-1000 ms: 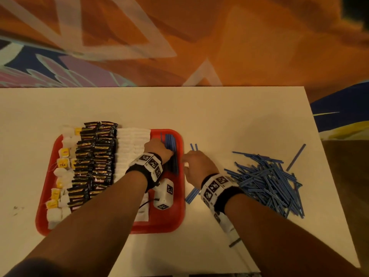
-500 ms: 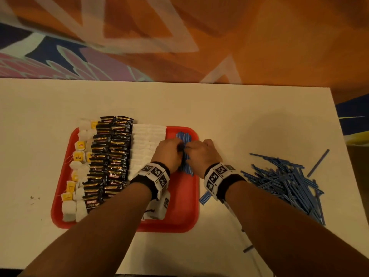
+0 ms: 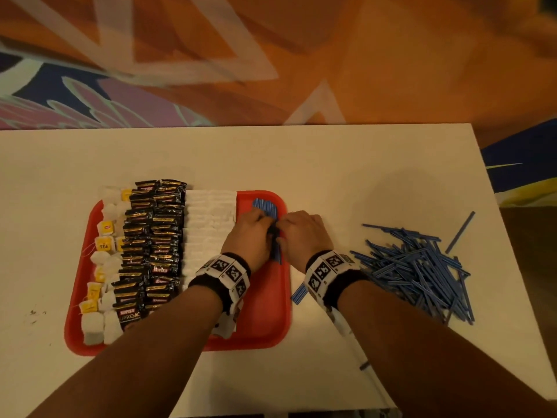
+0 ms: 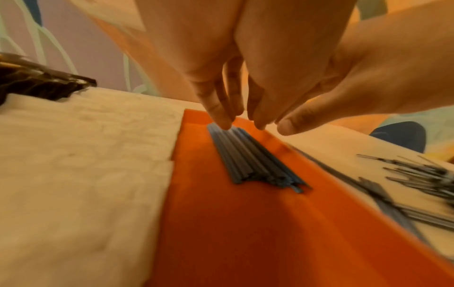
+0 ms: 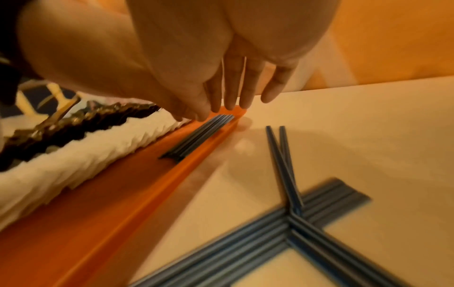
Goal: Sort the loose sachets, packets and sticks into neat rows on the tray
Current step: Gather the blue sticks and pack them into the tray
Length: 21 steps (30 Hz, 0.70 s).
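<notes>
A small bundle of blue sticks is being squared up on the red tray, lying lengthwise beside the right rim. Its far end is being touched by the left hand, fingers extended and pointing down, tips on the sticks. The right hand is being held alongside, fingers straight and close together, tips at the far end of the bundle by the tray's edge; nothing is being gripped by either hand.

The rest of the tray is being filled in rows: white sachets are sitting just left of the sticks, then a double row of dark coffee packets, then tea bags with yellow tags along the left rim.

Off the tray, a few more blue sticks are lying on the white table just beside the right rim, partly hidden by the right wrist. Further right, a big loose pile of blue sticks is lying scattered, well apart from the tray. Marker-printed bands are being worn on both wrists.
</notes>
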Available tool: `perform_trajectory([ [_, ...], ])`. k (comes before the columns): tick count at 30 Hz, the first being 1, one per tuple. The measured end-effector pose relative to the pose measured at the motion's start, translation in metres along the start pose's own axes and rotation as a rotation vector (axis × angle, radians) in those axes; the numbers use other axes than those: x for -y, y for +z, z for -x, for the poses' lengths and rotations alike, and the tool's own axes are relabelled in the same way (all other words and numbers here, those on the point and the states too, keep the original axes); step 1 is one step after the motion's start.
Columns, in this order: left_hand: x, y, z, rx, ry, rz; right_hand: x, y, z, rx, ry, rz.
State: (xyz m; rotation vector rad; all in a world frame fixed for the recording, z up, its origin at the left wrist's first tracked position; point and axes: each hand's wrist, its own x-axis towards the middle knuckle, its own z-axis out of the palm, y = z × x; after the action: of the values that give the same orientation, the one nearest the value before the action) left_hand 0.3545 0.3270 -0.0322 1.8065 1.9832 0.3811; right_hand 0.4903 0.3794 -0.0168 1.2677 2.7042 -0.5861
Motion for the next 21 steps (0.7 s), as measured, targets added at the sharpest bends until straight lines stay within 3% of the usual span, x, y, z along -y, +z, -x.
perform_trajectory([
  [4,-0.04,0.007,0.011,0.153,0.252,-0.222,-0.03,-0.005,0.036,-0.015,0.172,-0.096],
  [6,-0.058,0.013,0.012,0.295,0.262,-0.387,-0.048,-0.005,0.056,-0.026,0.251,-0.142],
  [10,-0.083,0.022,0.006,0.391,0.191,-0.542,-0.083,-0.005,0.094,-0.022,0.405,-0.235],
  [15,-0.1,0.036,-0.001,0.495,0.141,-0.439,-0.114,-0.003,0.137,-0.021,0.537,-0.328],
  [18,-0.108,0.046,-0.006,0.403,-0.031,-0.246,-0.133,-0.004,0.158,-0.073,0.675,-0.322],
  [21,-0.116,0.052,-0.008,0.351,-0.23,-0.183,-0.15,-0.005,0.174,-0.018,0.844,-0.301],
])
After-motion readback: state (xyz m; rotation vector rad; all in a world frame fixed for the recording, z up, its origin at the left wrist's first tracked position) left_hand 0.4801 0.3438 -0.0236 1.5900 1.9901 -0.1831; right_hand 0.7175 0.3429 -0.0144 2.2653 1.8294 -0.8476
